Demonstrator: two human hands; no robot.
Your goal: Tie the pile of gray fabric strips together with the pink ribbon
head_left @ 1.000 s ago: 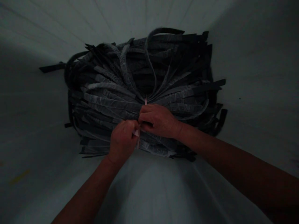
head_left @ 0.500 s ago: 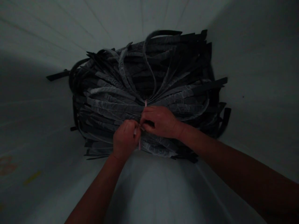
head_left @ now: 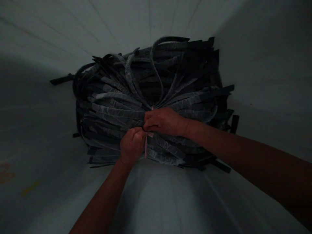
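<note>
A large bundle of dark grey fabric strips (head_left: 117,110) lies in the middle, cinched at its waist by a pink tie strip (head_left: 146,146). My left hand (head_left: 133,144) is closed at the near side of the waist, fingers pinched on the tie. Just above and to its right, my right hand (head_left: 165,121) is also closed, its fingertips almost meeting the left ones on the same tie. A short pink end sticks out below my right fingers, and another hangs down over the bundle. The knot itself is hidden by my fingers.
Pale, creased sheeting (head_left: 158,201) lies under the bundle and rises around it like walls. Loose strip ends (head_left: 60,79) poke out at both sides. A yellow mark (head_left: 30,188) and an orange mark (head_left: 6,172) show at lower left. The light is dim.
My right hand has shifted slightly up and left, its fingers closing tighter. The pink end now shows to the right of my left fingertips. The bundle stays in place.
</note>
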